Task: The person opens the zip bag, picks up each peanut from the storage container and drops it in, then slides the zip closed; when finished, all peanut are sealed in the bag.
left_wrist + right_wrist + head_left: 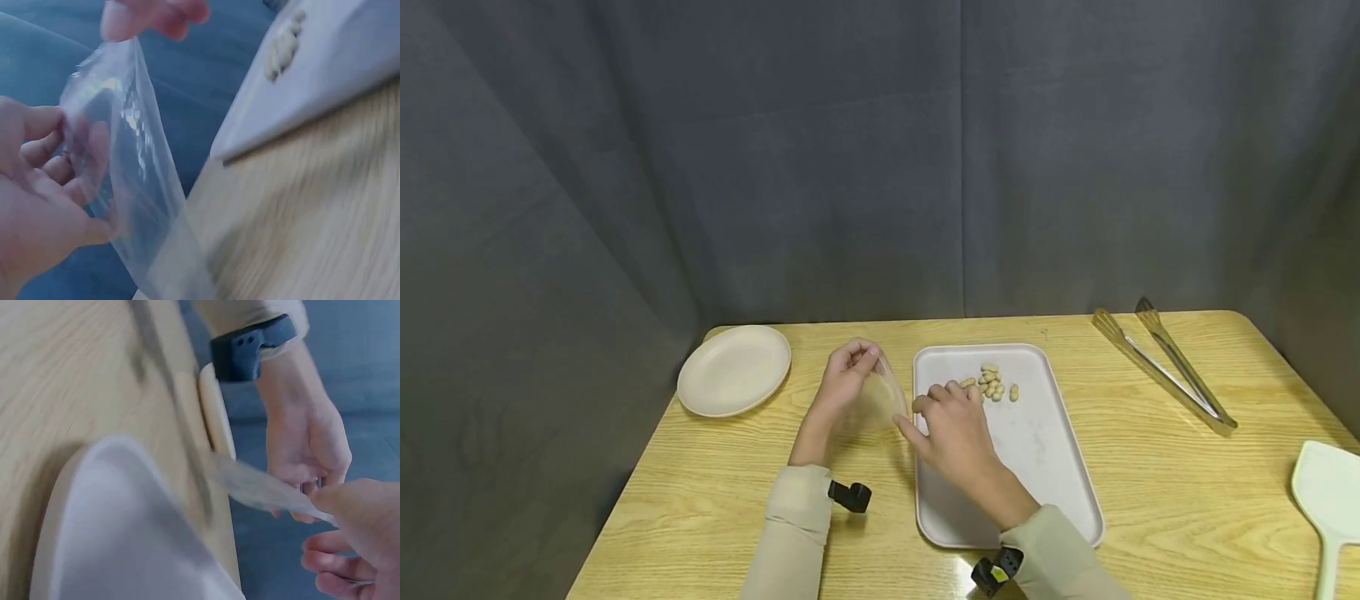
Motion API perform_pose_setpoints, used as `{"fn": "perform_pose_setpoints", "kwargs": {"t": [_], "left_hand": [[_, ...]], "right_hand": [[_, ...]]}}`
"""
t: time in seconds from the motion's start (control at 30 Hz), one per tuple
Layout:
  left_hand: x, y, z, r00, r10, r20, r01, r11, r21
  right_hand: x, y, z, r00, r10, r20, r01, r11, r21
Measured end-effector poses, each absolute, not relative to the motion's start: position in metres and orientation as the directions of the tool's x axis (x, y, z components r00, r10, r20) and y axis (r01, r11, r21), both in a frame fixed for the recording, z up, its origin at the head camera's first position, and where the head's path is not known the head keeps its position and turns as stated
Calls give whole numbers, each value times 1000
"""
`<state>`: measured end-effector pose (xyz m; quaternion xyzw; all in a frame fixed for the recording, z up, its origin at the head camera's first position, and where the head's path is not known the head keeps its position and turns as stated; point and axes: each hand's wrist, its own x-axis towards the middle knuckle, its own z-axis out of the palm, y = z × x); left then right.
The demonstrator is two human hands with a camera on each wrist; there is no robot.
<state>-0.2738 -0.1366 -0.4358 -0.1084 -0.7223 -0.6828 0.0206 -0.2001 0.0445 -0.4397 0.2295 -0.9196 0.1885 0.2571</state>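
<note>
A clear plastic bag (891, 387) hangs between the two hands, just left of the tray's rim. My left hand (847, 375) grips one side of it; in the left wrist view its fingers (100, 144) show through the film. The bag's other end is pinched by my right hand (955, 429), whose thumb sits at the edge of the film in the right wrist view. Below the right hand lies a pale rectangular tray (1037, 467). Unshelled peanuts (992, 385) form a small cluster in the tray's far half, partly hidden by the right hand.
A round beige plate (733, 371) stands at the table's far left corner. Metal tongs (1172, 375) lie spread at the back right. Near the right edge is a pale green spatula (1330, 492). Dark curtains (850, 167) hang behind the wooden table (685, 517).
</note>
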Motion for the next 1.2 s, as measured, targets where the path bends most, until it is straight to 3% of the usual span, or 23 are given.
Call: {"fn": "perform_pose_setpoints", "kwargs": {"t": [0.17,0.4,0.73,0.8,0.9,1.07,1.2], "left_hand": [[-270,-128,-430,-981,43,189,188,-34,982],[-258,-122,-426,-946,-13,324,312,233,921],[-243,-123,-413,-976,168,141,176,213,961],[-242,-125,-411,-977,172,129,164,207,965],[-243,-126,-414,-976,174,133,165,183,969],[-245,-130,-421,-953,239,188,216,99,971],[-245,-134,-423,-922,322,216,231,10,973]], "right_hand": [[-200,41,-437,-704,-237,670,-567,756,-327],[-201,40,-436,-628,-164,761,-580,750,-318],[-202,40,-437,-629,-170,759,-577,755,-310],[-201,40,-436,-649,-168,742,-577,745,-336],[-202,40,-431,-733,-141,665,-560,680,-474],[-214,46,-414,-903,-122,411,-419,457,-785],[-225,52,-406,-959,-209,192,-257,353,-900]]}}
